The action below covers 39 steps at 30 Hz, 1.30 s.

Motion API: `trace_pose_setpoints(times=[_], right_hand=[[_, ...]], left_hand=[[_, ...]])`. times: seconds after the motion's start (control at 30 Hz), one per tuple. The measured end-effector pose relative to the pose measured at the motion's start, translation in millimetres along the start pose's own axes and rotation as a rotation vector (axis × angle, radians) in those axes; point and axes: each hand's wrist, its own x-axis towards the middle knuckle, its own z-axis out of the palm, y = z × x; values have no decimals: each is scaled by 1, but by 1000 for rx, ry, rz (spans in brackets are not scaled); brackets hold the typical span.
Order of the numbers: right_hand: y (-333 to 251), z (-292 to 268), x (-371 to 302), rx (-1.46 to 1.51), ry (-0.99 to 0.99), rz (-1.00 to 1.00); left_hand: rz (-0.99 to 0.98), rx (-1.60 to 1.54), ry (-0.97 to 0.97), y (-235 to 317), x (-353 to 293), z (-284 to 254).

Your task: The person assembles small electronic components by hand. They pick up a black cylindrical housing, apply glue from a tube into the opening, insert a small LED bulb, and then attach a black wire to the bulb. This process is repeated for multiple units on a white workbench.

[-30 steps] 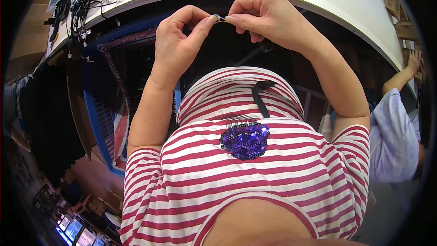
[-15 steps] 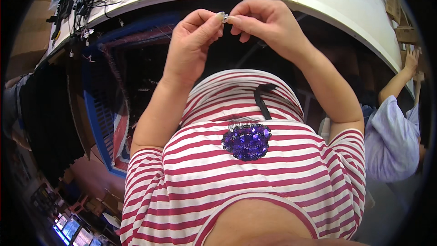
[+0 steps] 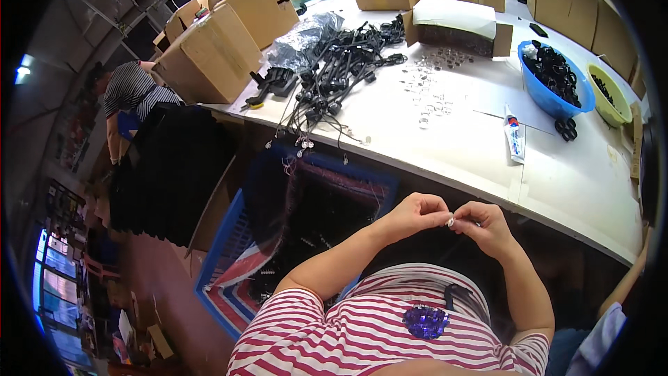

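Note:
Just off the table's front edge, my left hand [image 3: 422,216] and my right hand [image 3: 489,228] meet fingertip to fingertip. Both pinch a tiny whitish, shiny piece [image 3: 450,223], partly hidden by the fingers and too small to name. On the white table [image 3: 445,157] beyond them lie several small clear rings [image 3: 426,101]. A white glue tube [image 3: 513,138] with a blue and red print rests to their right. Black cables [image 3: 334,83] with small whitish ends are heaped at the left, some hanging over the edge.
Black parts fill a blue bowl [image 3: 583,101]; a yellow-green bowl [image 3: 621,115] stands beside it. Black scissors [image 3: 566,129] lie near. Cardboard boxes [image 3: 216,56] line the back. Below left is a blue crate [image 3: 217,264] with dark contents. One person [image 3: 136,90] bends at the left; another's sleeve [image 3: 602,341] shows lower right.
The view has swung up and left, bringing the tabletop into sight, so my hands appear lower and further right. Both still pinch the small piece.

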Motion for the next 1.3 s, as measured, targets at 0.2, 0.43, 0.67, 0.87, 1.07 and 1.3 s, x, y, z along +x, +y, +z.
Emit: trace_pose_setpoints(times=[0.2,0.43,0.67,0.87,1.07,1.3], right_hand=[[1,-9,-6,-127,-8,-22],[16,-13,-5,-139,159,-231],[22,-5,-13,-31,261,-185],[32,-1,-15,-18,279,-220],[30,8,-13,-217,384,-214],[28,9,-11,-355,342,-368]], left_hand=[[-39,35,-73,5,3,4],[25,-30,127,-7,7,14],[87,-82,228,-15,10,20],[101,-129,241,-24,12,19],[122,-161,265,-26,13,17],[121,-166,288,-29,11,15]])
